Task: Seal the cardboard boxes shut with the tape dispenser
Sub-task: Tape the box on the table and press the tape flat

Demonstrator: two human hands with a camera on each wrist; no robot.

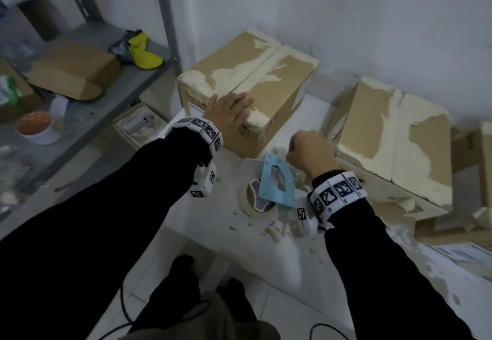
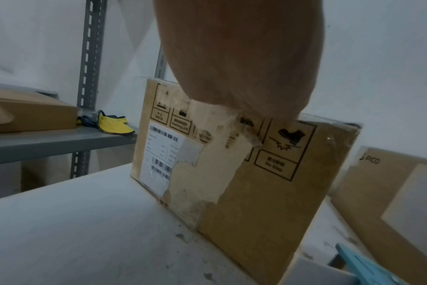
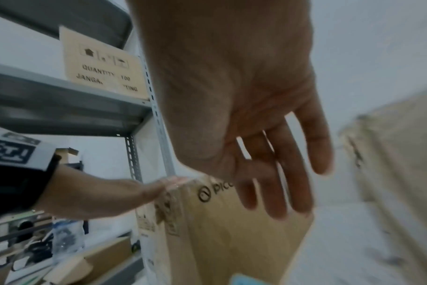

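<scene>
Our left hand [image 1: 229, 108] lies flat, fingers straight and together, pressing on the near corner of the cardboard box [image 1: 250, 84] at twelve o'clock; the forearm reaches in from seven o'clock in a black sleeve [image 1: 101, 220] with a band of coded markers at the wrist. Our right hand [image 1: 310, 150] hangs over the table between the two boxes, knuckles up in the head view; the wrist view shows its fingers [image 3: 278, 183] loosely extended and holding nothing. Directly below it, at five o'clock of the first box, the blue tape dispenser [image 1: 277, 182] rests on the white table [image 1: 186, 233] with its tape roll [image 1: 253, 201], untouched by either hand.

The box under our left hand carries a "Pico" logo [image 3: 215, 190] on one side, and on another a white barcode label [image 2: 159, 154], partly torn, beside handling pictograms, one reading "No Step" [image 2: 276, 164]. Its top flaps meet in a seam, and pale torn patches scar the brown surface. A second cardboard box [image 1: 394, 137], equally scarred, stands at three o'clock.

Paper scraps [image 1: 282, 228] litter the table around the dispenser. A grey metal shelf [image 1: 93, 95] at ten o'clock holds a flat carton [image 1: 74, 71], a yellow cloth [image 1: 143, 52] and a white cup [image 1: 37, 127]; a higher shelf bears a carton printed "QUANTITY 100" [image 3: 103, 63]. White walls close the corner, with white floor tiles [image 1: 127, 302] below.
</scene>
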